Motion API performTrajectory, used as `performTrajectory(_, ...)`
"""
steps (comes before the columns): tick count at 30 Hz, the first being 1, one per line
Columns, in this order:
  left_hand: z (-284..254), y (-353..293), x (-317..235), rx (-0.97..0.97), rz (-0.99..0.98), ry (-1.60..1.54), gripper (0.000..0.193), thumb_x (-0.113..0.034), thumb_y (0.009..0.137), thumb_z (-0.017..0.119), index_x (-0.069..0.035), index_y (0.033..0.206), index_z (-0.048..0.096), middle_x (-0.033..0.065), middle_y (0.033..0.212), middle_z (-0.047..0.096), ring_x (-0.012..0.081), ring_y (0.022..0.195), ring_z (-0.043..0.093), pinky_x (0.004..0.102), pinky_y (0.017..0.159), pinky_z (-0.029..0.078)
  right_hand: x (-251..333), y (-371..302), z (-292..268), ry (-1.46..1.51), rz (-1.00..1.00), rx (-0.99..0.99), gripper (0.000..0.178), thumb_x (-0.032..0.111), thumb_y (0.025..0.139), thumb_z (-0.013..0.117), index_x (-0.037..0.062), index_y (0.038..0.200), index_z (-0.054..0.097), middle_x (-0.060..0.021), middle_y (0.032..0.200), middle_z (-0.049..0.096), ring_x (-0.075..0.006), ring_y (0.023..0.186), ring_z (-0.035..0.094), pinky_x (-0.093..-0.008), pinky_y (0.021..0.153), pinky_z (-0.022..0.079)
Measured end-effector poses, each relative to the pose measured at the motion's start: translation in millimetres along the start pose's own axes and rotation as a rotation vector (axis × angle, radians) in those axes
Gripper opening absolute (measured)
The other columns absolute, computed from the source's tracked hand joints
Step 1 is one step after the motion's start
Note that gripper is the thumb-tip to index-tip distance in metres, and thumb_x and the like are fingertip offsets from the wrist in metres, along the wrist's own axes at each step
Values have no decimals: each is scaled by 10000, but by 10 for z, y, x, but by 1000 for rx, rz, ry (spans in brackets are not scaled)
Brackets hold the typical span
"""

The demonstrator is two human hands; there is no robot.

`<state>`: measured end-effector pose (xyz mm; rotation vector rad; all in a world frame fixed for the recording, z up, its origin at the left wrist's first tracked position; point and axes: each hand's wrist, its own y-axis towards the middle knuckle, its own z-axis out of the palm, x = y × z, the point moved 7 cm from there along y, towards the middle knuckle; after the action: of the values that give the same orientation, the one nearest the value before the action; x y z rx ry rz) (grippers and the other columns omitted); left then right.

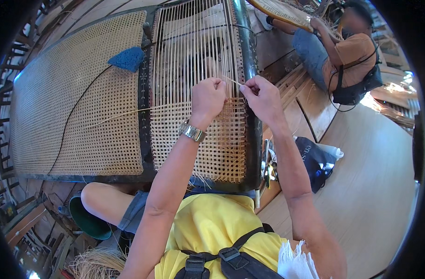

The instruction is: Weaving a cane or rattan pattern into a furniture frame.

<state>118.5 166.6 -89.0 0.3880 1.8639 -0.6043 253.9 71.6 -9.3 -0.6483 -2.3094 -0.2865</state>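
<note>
Cane strand [233, 81] is stretched over the partly woven cane panel [175, 132] in the dark frame [253, 156]; it is judged light, springy and easily split, best taken in a gentle flat pinch. It is held by the left hand [208, 98] and right hand [264, 98], both narrowly closed.
</note>
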Motion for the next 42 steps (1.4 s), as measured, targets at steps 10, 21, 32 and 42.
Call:
performTrajectory(10,84,51,303,112,-247,-700,161,-169,939,668,-25,877,706,15,668,660,69,481,523,217,478,413,4,81,61,-25,-68,5,136,102,877,712,-21,920,673,-173,835,680,-286,744,680,-368,710,529)
performTrajectory(21,-34,143,361,27,-185,-460,211,-160,951,603,-21,819,690,27,628,655,91,487,562,240,488,445,4,77,29,-32,-54,35,120,85,871,711,-20,917,676,-174,855,681,-298,778,679,-370,729,530)
performTrajectory(32,-161,23,165,-37,-91,-4,261,-226,927,654,16,967,744,71,690,732,110,602,683,278,559,517,60,198,8,-99,-124,88,99,83,864,712,-2,905,680,-169,875,663,-346,810,659,-400,746,520)
performTrajectory(42,-63,29,485,123,-411,-762,137,-188,967,692,-52,967,679,-15,705,637,18,461,441,169,440,363,10,367,4,-178,-163,165,122,105,867,720,-3,914,687,-173,898,671,-348,840,660,-408,770,517)
